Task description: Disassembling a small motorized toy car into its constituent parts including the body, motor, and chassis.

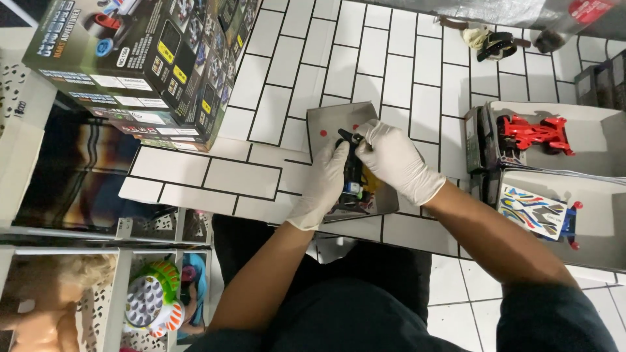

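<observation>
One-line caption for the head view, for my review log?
Two gloved hands, left hand and right hand, grip a small dark toy car over a grey tray on a white tiled table.

Small dark toy car (353,175) — on grey tray

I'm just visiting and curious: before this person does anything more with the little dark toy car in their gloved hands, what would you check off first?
1. Both hands gloved: ok; left hand and right hand wear white gloves.
2. Toy car gripped from both sides: ok.
3. Grey tray lies under the car: ok.
4. Small parts all seated: cannot tell, the fingers hide them.
5. Red car body in reach on the right: ok.
6. Sticker sheet at hand: ok.
</observation>
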